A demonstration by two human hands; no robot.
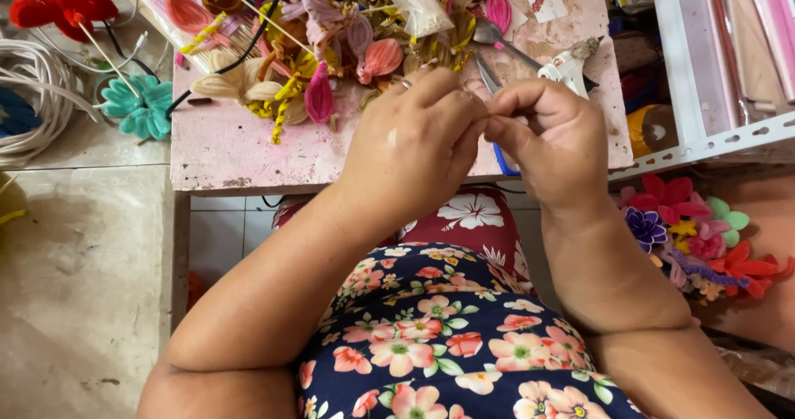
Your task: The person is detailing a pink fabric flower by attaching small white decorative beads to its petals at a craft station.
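The bench (240,150), a low slab with a worn, stained pink top and chipped front edge, filled the upper middle of the view; its bare surface lay along the near edge at 9 o'clock from the hands. The pale tiled floor (74,286) spread open at 8 o'clock. A white slotted metal shelf frame (704,142) ran along the bench's right side at 2 o'clock. A heap of fuzzy chenille petals (319,46), pink, cream and yellow, curled and soft, covered the bench at 11 o'clock. A cluster of finished fuzzy flowers (691,233), red, purple and green, lay at 4 o'clock. A flat clear packet with a pink label (178,9) sat at the bench's far left corner, and a crumpled clear plastic bag (410,1) at 12 o'clock. A white glue gun (567,67) lay just beyond the right hand. The left hand (406,150) and right hand (551,142) met fingertip to fingertip above the bench's near edge, both pressed together pinching something too small to make out. A blue loop (503,161) showed between them.
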